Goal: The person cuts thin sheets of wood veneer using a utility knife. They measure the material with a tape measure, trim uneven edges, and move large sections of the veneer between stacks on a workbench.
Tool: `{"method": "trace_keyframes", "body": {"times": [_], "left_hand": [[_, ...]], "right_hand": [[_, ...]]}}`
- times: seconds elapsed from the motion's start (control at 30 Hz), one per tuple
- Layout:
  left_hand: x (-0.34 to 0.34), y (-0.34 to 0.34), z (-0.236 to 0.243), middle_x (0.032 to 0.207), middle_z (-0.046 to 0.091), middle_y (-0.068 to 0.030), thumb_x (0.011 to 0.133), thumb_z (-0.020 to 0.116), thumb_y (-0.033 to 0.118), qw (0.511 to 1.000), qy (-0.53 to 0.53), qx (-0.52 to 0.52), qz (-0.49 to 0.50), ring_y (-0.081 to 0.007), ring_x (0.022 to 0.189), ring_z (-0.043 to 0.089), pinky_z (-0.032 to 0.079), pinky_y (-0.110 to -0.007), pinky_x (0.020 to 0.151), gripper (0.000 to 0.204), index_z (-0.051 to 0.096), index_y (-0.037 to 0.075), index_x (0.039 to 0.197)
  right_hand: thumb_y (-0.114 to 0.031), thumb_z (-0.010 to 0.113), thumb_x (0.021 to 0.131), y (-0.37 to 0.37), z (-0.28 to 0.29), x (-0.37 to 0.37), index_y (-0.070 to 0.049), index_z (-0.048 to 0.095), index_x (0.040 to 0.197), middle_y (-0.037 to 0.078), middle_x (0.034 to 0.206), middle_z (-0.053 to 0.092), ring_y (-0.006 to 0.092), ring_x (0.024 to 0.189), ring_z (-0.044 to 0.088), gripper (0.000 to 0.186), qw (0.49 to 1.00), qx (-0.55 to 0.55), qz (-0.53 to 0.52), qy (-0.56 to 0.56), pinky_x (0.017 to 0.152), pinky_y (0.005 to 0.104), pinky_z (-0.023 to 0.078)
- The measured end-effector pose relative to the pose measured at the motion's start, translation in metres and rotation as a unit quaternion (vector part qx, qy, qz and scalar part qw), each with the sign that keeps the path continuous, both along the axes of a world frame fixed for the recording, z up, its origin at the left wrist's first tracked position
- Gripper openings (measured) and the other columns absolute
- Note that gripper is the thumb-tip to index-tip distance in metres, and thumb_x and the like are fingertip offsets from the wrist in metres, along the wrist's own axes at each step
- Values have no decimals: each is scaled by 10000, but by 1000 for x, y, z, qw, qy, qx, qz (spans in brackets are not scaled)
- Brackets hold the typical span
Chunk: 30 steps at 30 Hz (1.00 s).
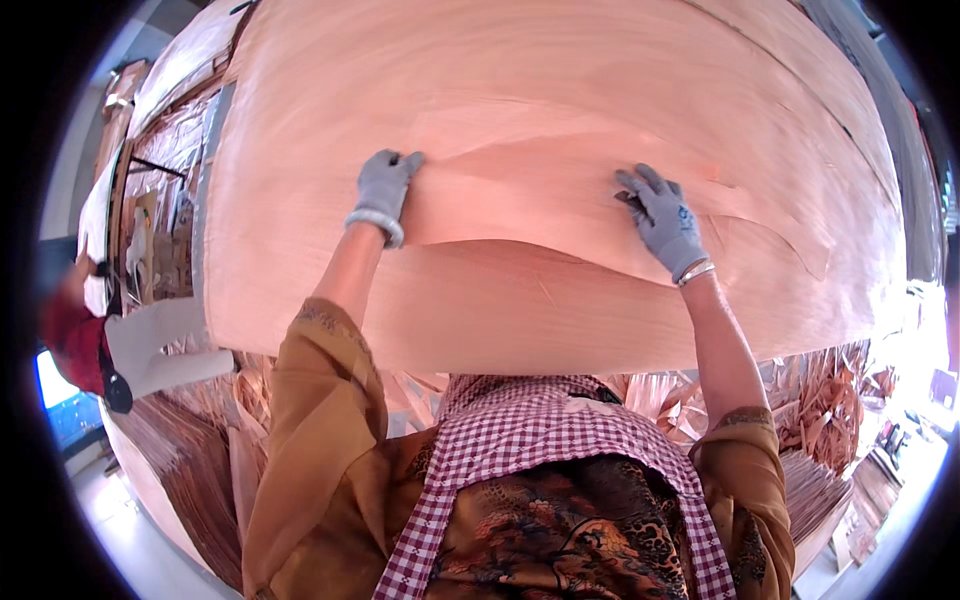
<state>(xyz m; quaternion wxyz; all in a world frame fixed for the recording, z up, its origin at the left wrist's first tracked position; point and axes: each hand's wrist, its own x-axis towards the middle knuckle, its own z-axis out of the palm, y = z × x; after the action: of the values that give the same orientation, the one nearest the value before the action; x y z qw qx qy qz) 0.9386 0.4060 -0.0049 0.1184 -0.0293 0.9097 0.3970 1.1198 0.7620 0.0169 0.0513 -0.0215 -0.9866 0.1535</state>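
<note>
A thin, pinkish-tan piece of wood veneer (520, 200) lies over a large veneer sheet (330, 290) of the same colour. Its near edge bows up in a wave between my hands. My left hand (385, 190), in a grey glove, is closed at the piece's left end, thumb and fingertips together. On the right side, my right hand (660, 215) wears a matching glove. Its fingers bend down onto the piece and pinch it; the fingertips' undersides are hidden.
Torn veneer scraps (825, 410) hang below the sheet's near edge at right. Stacked veneer (180, 455) stands at lower left. Farther left, another person (85, 345) in red and black is beside the work surface. A long crack crosses the sheet's far right.
</note>
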Motion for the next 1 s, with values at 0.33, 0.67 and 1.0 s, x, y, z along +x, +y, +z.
{"method": "trace_keyframes", "body": {"times": [0.33,0.67,1.0], "left_hand": [[-40,42,156,1197,576,-49,845,647,217,937,-1,201,-285,-184,1026,552,481,-326,852,358,601,54,1161],[44,7,50,1354,454,-100,911,487,307,845,293,-355,-271,-249,1239,417,284,-435,1046,344,592,132,1188],[69,32,-8,1468,309,-78,940,380,413,877,259,-302,-269,-271,1356,268,123,-514,1099,520,322,210,1415]], "right_hand": [[-152,531,867,38,0,-30,-129,569,1212,103,1197,523,301,1076,500,348,981,-174,11,-87,918,372,418],[-214,574,844,2,18,-22,-218,581,1167,54,1194,502,303,1038,516,323,996,31,2,-79,840,408,489],[-196,516,877,14,14,-38,-94,531,1205,142,1056,574,292,844,589,343,991,-117,44,-44,703,370,489]]}}
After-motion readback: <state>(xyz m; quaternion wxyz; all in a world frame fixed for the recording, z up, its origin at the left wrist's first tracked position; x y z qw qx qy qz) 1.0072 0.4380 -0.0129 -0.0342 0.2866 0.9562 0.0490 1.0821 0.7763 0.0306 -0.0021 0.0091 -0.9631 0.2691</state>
